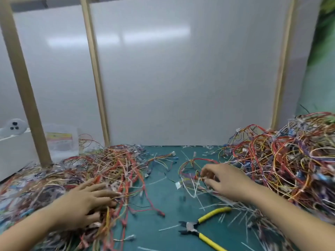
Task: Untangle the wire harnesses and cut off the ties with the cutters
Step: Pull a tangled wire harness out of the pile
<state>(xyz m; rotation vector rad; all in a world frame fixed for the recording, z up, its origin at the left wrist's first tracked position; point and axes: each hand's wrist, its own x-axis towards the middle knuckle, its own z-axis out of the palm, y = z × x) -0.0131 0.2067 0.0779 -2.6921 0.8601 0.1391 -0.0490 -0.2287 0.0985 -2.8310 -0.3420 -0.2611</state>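
Mat [163, 200]: green work surface, and the clock face for this listing; the far edge is 12.
Left heap [101, 165]: loose wires in many colours, 9 o'clock; the near part is blurred and runs past the left and bottom edges.
Right heap [282, 160]: taller tangle, 3 o'clock, cut off by the right edge.
Small harness [192, 165]: red and yellow loop, just past centre towards 1 o'clock, apart from both heaps.
Right hand [223, 180]: fingertips curled and pinching the small harness; smeared by motion, so which strand cannot be told.
Left hand [85, 205]: lies flat on the left heap, fingers spread and straight, gripping nothing.
Cutters [192, 228]: yellow handles, jaws apart, lying untouched at 5 o'clock; the nearer handle meets the bottom edge.
Cut ties [233, 209]: pale slivers strewn beside the cutters, too blurred to count.
White panel [181, 78]: backdrop at 12 o'clock.
Wooden posts [23, 87]: upright, 10 o'clock.
White box [14, 153]: far left, partly hidden.
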